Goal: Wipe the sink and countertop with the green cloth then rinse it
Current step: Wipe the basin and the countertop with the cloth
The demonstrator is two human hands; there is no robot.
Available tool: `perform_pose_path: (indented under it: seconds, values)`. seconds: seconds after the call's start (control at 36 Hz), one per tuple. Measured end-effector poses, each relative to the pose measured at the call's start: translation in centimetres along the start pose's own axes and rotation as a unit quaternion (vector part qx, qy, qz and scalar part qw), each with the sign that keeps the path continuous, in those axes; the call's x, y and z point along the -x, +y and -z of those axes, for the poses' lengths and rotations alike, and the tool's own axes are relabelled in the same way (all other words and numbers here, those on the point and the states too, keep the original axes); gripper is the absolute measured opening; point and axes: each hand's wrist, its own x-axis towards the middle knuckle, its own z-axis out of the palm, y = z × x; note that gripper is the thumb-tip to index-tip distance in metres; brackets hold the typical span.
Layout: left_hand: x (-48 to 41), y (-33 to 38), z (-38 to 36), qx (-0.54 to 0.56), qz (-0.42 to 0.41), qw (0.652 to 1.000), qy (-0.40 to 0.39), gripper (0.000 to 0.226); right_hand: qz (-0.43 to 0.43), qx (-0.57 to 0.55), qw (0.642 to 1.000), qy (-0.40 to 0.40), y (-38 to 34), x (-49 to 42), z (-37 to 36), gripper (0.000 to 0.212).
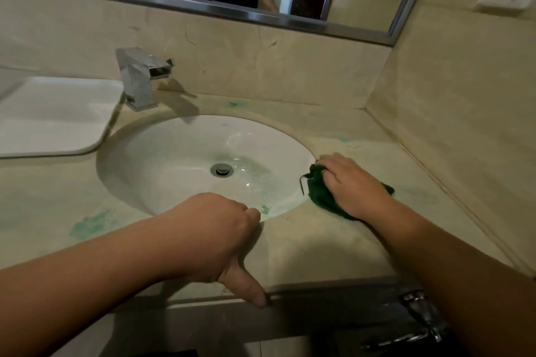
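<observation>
The green cloth point(322, 197) lies bunched on the bench point(333, 246) by the right rim of the sink point(174, 153). The right grip point(352, 182) presses it down, fingers spread flat. It looks soft, light, damp and limp, so bunching its middle should hold best. The left grip point(214, 229) leans empty on the bench front, fingers folded.
</observation>
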Motion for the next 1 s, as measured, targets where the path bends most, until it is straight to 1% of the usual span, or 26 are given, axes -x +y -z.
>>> perform_pose_path:
  seconds: [0.06, 0.11, 0.17, 0.22, 0.25, 0.31, 0.39, 0.47, 0.53, 0.58, 0.64, 0.67, 0.69, 0.72, 0.81, 0.86, 0.94, 1.0]
  values:
    - [0.0, 0.0, 0.1, -0.001, 0.000, 1.000, 0.004, 0.100, -0.018, -0.028, 0.999, -0.018, -2.1, 0.6, 0.1, 0.025]
    - [-0.2, 0.2, 0.3, -0.009, -0.002, 1.000, -0.002, 0.100, 0.036, -0.003, 0.998, -0.053, -5.1, 2.2, 0.0, 0.030]
    - [-0.4, 0.4, 0.8, -0.015, 0.002, 1.000, -0.022, 0.101, 0.079, -0.035, 0.993, -0.084, -7.6, 4.1, 0.2, 0.037]
    - [-0.5, 0.6, 1.7, -0.004, 0.010, 0.999, -0.050, 0.102, 0.100, -0.077, 0.987, -0.095, -7.9, 4.7, 0.5, 0.035]
    - [-0.7, 0.8, 2.1, 0.004, 0.013, 0.998, -0.060, 0.100, 0.095, -0.081, 0.988, -0.094, -7.2, 4.7, 0.7, 0.033]
    - [-1.3, 0.6, 2.6, 0.036, 0.026, 0.997, -0.057, 0.095, 0.060, -0.081, 0.993, -0.062, -4.9, 4.1, 1.2, 0.032]
    - [-2.7, 0.5, 2.6, 0.064, 0.037, 0.997, -0.031, 0.105, -0.026, -0.077, 0.996, 0.024, -1.1, 4.4, 2.7, 0.032]
    - [-4.6, 1.3, 2.7, 0.065, 0.022, 0.998, -0.003, 0.109, -0.064, -0.063, 0.991, 0.097, 2.4, 6.1, 5.5, 0.030]
    - [-5.6, 2.3, 2.8, 0.075, 0.001, 0.997, 0.006, 0.107, -0.087, -0.011, 0.986, 0.145, 4.9, 7.7, 6.7, 0.029]
    - [-6.7, 3.3, 2.7, 0.083, -0.027, 0.996, 0.013, 0.111, -0.129, 0.063, 0.974, 0.175, 7.6, 9.4, 6.5, 0.031]
    - [-7.9, 4.0, 2.4, 0.089, -0.052, 0.994, 0.022, 0.109, -0.170, 0.122, 0.965, 0.161, 10.3, 10.9, 4.5, 0.032]
    - [-8.4, 4.3, 2.1, 0.096, -0.059, 0.994, 0.015, 0.107, -0.181, 0.144, 0.964, 0.133, 11.4, 11.4, 3.2, 0.035]
    - [-8.8, 4.4, 1.8, 0.106, -0.061, 0.992, 0.001, 0.105, -0.191, 0.156, 0.965, 0.092, 12.4, 11.6, 1.9, 0.044]
    - [-9.1, 4.5, 1.5, 0.117, -0.062, 0.991, -0.012, 0.104, -0.199, 0.154, 0.966, 0.063, 13.2, 11.6, 0.6, 0.052]
    - [-9.7, 4.2, 0.9, 0.125, -0.065, 0.990, -0.008, 0.106, -0.196, 0.141, 0.970, 0.039, 14.7, 9.8, -1.0, 0.058]
    - [-9.9, 4.0, 0.5, 0.123, -0.067, 0.990, -0.007, 0.107, -0.181, 0.145, 0.973, 0.008, 14.3, 7.8, -1.0, 0.056]
    - [-10.1, 4.1, 0.3, 0.119, -0.065, 0.991, 0.001, 0.108, -0.155, 0.122, 0.980, 0.003, 12.5, 4.8, -0.6, 0.054]
    - [-10.1, 4.1, 0.4, 0.123, -0.061, 0.991, -0.002, 0.109, -0.139, 0.081, 0.987, 0.004, 9.9, 2.8, -0.3, 0.043]
